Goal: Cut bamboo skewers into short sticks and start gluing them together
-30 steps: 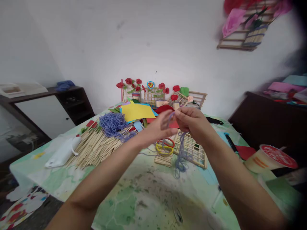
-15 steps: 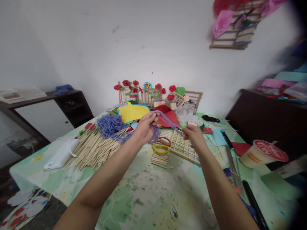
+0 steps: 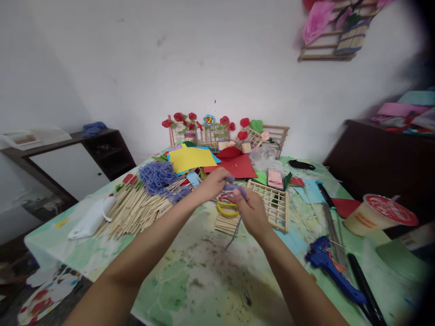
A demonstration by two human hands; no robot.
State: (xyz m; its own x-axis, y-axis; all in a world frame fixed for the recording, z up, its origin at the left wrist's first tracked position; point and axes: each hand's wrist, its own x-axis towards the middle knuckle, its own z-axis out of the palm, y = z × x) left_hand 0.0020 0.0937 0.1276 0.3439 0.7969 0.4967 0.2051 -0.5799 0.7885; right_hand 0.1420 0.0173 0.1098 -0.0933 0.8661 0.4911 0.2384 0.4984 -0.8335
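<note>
Over the middle of the table, my left hand [image 3: 215, 184] is closed on one end of a bunched hank of purple yarn [image 3: 232, 186]. My right hand [image 3: 253, 210] grips the same hank from the right, thumb on top, and a loose tail hangs below it. Just under the hands lie scissors [image 3: 227, 211] with red and yellow handles, partly hidden. They rest by a small mat of short wooden sticks [image 3: 226, 225]. To the right is a wooden stick lattice [image 3: 282, 206]. A tangled pile of purple yarn [image 3: 157, 176] lies left of my hands.
Many loose wooden sticks [image 3: 132, 213] and a white device [image 3: 89, 219] lie on the left. Yellow paper [image 3: 192, 157] and red paper [image 3: 243, 166] lie behind. A blue glue gun [image 3: 335, 269] and a lidded cup [image 3: 375, 217] are on the right. Paper-flower lattices [image 3: 212, 136] stand against the wall.
My right hand has moved left, close to my left hand. The yarn strands stretched between them are now gathered into a short bunch. The view has shifted slightly, showing more of the glue gun.
</note>
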